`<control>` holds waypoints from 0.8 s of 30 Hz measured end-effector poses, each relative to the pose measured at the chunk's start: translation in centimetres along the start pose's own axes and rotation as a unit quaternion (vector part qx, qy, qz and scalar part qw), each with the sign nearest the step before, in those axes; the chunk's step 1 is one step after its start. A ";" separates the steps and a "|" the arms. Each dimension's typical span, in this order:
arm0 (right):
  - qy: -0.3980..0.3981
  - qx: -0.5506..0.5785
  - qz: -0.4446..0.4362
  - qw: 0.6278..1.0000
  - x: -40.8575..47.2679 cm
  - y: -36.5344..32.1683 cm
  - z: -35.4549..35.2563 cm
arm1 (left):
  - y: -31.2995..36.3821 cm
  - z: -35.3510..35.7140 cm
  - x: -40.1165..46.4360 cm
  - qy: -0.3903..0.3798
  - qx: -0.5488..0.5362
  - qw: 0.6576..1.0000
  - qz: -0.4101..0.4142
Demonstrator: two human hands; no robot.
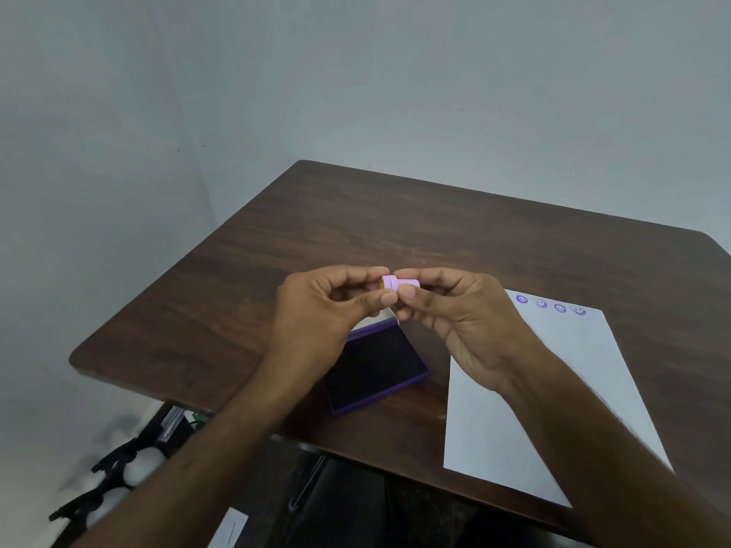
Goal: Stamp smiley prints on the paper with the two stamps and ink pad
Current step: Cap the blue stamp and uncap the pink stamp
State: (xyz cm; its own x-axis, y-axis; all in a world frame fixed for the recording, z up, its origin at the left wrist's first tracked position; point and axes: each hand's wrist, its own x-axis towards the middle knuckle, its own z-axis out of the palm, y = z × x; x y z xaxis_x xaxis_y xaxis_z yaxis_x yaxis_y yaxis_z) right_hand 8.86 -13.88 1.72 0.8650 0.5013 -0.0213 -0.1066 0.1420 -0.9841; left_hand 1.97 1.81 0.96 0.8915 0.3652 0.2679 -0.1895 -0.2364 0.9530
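Pink plastic marks the stamp (397,286), a small cylinder held sideways in mid-air above the far end of the ink pad (374,371), clear of the tabletop (356,215). Your left hand (316,314) pinches its left end, where a separate ring or cap appears to sit; your right hand (455,318) pinches the body between thumb and forefinger. Both grips are pressed together on the same piece. Whether you are pulling a cap off, pushing it on, or joining two parts cannot be told from this view, and only one stamp body is clearly visible.

The ink pad lies open on the tabletop directly below your hands, its dark surface exposed and its lid raised behind. The paper (553,389) lies to your right, with a row of four purple prints (550,305) along its far edge.

Likely faults from here:
- The piece is small and held only by fingertips. If the parts separate with a jerk, one may fall onto the wet pad or roll off the tabletop.
- A finger touching the stamp face would probably pick up ink and smudge the paper.
- Your right forearm crosses above the sheet; lowering it could shift the paper or skew the row.
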 end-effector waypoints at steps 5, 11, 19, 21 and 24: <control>0.001 0.035 0.004 0.999 0.0 -0.1 0.1 | -0.4 -1.1 0.0 0.017 -0.041 0.999 -0.025; -0.032 0.081 0.029 0.996 -0.1 0.3 1.1 | -1.2 -3.9 -1.4 -0.003 -0.097 0.994 -0.058; -0.067 0.070 0.043 0.994 -0.2 2.0 3.5 | -3.3 -8.3 -3.5 0.054 0.029 0.994 -0.089; -0.069 0.083 0.045 0.993 -0.2 2.3 4.2 | -3.6 -9.4 -4.0 0.031 0.076 0.992 -0.097; -0.071 0.104 0.063 0.990 -0.4 2.6 5.0 | -4.3 -10.4 -4.4 0.012 0.189 0.979 -0.081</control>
State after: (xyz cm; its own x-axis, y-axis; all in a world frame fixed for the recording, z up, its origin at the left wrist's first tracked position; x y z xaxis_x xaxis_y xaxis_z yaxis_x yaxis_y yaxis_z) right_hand 5.84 -9.44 0.05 0.7627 0.6385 -0.1028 -0.3208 0.2355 -0.9174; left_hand -5.43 10.59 -2.86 0.8869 0.4446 0.1256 0.1229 -0.4893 0.8634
